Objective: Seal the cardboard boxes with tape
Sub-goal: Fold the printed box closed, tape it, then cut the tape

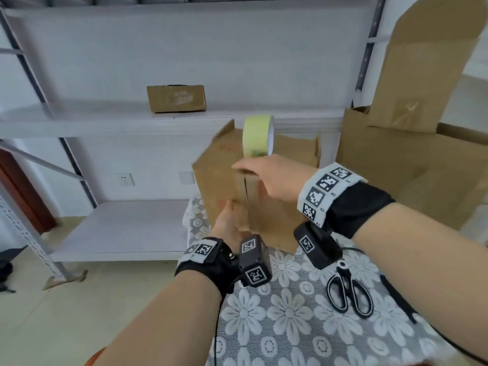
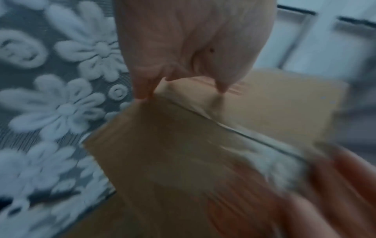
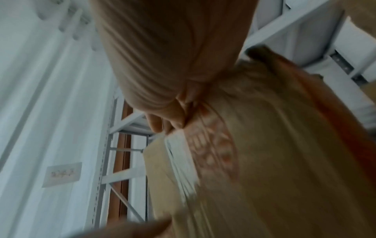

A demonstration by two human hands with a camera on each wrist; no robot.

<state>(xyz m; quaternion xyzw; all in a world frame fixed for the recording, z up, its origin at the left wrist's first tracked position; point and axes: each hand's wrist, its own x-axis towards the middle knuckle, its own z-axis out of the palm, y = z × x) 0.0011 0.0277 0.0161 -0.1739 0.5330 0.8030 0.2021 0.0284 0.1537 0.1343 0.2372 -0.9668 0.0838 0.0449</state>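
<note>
Centrally, the tilted cardboard box [image 1: 224,180] rests on the flower-patterned tablecloth [image 1: 290,313], its taped seam running away from the person, flaps pointing toward the shelf. On the box's top edge, the right hand [image 1: 274,178] grips the yellowish tape roll [image 1: 257,136], which stands upright on edge. At the box's near end, the left hand [image 1: 227,225] presses with straight fingers; black scissors [image 1: 348,289] lie near the box.
</note>
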